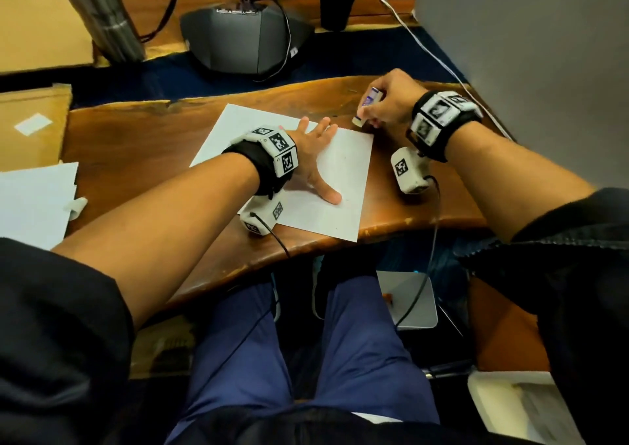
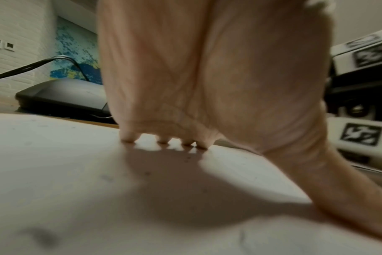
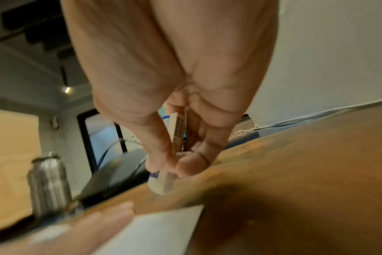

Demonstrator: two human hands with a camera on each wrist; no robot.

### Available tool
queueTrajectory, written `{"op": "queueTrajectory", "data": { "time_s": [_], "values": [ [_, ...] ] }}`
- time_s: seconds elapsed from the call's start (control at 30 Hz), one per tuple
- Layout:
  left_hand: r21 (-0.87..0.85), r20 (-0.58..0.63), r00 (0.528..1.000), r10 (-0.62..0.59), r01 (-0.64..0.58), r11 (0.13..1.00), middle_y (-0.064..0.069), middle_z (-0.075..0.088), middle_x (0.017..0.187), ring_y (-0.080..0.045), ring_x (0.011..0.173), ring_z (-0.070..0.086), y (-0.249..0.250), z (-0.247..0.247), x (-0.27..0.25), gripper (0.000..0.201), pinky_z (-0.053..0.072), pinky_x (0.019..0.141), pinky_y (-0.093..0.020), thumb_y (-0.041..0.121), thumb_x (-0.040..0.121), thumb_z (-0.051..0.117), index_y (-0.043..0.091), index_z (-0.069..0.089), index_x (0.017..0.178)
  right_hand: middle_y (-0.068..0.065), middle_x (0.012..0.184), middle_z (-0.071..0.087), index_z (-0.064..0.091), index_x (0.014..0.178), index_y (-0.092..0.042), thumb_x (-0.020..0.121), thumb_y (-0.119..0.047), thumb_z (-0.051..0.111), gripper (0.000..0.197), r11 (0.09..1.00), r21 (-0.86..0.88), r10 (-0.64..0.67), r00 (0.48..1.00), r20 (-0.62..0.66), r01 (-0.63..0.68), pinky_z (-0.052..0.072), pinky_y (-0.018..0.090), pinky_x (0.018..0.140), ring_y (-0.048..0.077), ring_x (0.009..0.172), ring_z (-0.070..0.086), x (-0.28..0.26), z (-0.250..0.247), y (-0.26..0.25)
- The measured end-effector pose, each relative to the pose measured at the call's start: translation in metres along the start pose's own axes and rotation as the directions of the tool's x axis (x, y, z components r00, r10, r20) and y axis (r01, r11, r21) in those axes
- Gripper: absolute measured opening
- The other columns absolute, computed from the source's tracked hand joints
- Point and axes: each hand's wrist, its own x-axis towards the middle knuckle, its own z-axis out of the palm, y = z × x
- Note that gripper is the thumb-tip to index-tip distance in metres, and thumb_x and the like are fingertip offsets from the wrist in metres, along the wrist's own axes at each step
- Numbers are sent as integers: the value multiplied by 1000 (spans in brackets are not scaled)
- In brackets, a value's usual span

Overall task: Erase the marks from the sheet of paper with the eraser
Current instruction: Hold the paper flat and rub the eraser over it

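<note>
On the wooden surface [image 1: 136, 145], the left hand [image 1: 315, 158] presses flat, fingers spread, on the sheet of paper [image 1: 340, 186]. Beyond its far corner, the right hand [image 1: 388, 101] pinches the eraser [image 1: 366, 109], tip off the sheet. Hard strokes near that unpinned corner could crumple it.

dim warm indoor light | soft shadows under hands | wrist views blurred | edges distorted
</note>
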Motion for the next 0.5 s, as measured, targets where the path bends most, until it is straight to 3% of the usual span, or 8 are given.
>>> {"op": "queueTrajectory", "data": {
  "time_s": [0.1,0.17,0.27,0.33,0.4,0.47,0.5],
  "values": [
    [-18,-73,997,38,-39,999,8,-19,162,-25,150,-13,-6,3,-2,148,-2,117,-60,93,43,59,30,-15,154,10,99,71,66,115,-10,86,-23,76,33,997,79,10,1000,17,-11,60,36,83,20,88,72,-10,-15,12],
    [-103,-177,983,48,-67,992,3,2,165,-26,150,6,-5,0,-6,132,10,120,-52,80,56,70,27,3,157,9,101,71,68,111,-12,84,-25,77,31,999,26,-22,999,36,21,60,39,85,22,91,71,-20,-18,15],
    [-209,-384,922,42,-132,969,-2,39,153,-26,140,35,-7,-10,-17,105,31,113,-43,63,64,79,23,35,151,3,102,68,70,106,-15,83,-30,78,29,995,-64,-73,996,47,76,56,33,81,21,94,65,-35,-12,10],
    [-276,-479,878,13,-165,947,-5,60,135,-22,123,54,-15,-21,-27,81,42,105,-38,53,67,81,16,57,134,3,105,66,70,109,-15,83,-31,78,32,984,-154,-81,994,68,90,50,29,76,21,95,62,-40,-3,5],
    [-320,-545,837,-53,-149,936,-4,73,105,-18,97,67,-27,-29,-41,52,52,90,-35,47,68,83,13,73,106,6,108,68,70,111,-13,83,-30,78,34,969,-221,-93,993,76,108,49,28,74,22,95,63,-42,6,4],
    [-330,-564,819,-107,-105,938,-2,74,89,-15,82,67,-42,-31,-51,37,54,76,-30,44,70,83,12,76,89,6,109,68,70,112,-13,83,-28,78,33,976,-184,-119,993,9,119,51,29,76,22,97,63,-41,12,4],
    [-332,-548,827,-124,-80,940,-2,74,90,-14,82,66,-46,-28,-53,37,53,75,-30,44,71,82,12,76,90,6,110,68,69,113,-13,84,-27,77,33,981,-148,-131,991,-32,125,51,28,78,21,97,63,-39,15,4]
  ]
}}
